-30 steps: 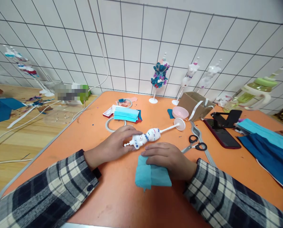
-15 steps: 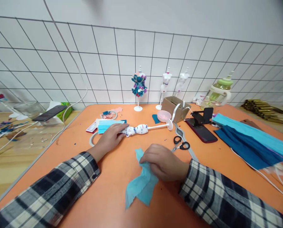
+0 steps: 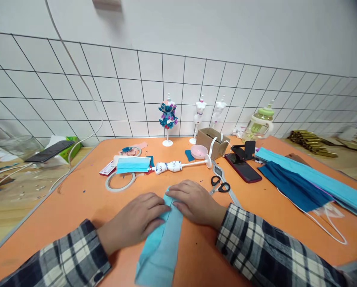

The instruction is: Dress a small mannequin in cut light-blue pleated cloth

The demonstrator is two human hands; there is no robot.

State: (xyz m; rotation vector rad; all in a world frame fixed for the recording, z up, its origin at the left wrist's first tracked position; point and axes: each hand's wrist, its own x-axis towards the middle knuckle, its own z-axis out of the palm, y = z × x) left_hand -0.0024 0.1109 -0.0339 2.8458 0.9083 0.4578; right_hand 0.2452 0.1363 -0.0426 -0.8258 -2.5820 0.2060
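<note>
1. Cloth (image 3: 166, 249): light blue, long, folded lengthwise, on the orange table (image 3: 106, 211) in front of the wearer. Long axis runs away from the wearer, leaning a little right; narrow end far, broad end at the bottom edge of view. A fold line follows roughly the same way.
2. Left hand (image 3: 138, 219): fingers bent and close together, tips on the cloth's left side. Whether they pinch or only press, cannot tell.
3. Right hand (image 3: 193, 201): fingers together, pointing left across the far end, thumb nearer the wearer, also on the cloth. Grip under the fingers hidden (the hand covers part of that end).
4. Beyond the far end, a white form (image 3: 169, 166) lies crosswise, its round base to the right, its other end by a light blue mask (image 3: 133, 164). It bars the line straight ahead.
5. Scissors (image 3: 218, 185) just beyond the right hand, black handles away from it. Tape (image 3: 120, 182) lies beyond the left hand, partly under the mask.
6. Farther back: pink bowl (image 3: 199, 152), open box (image 3: 212, 142), decorated figure (image 3: 168, 115) upright. Phone (image 3: 243, 167) and dark mask (image 3: 296, 185) off right.
</note>
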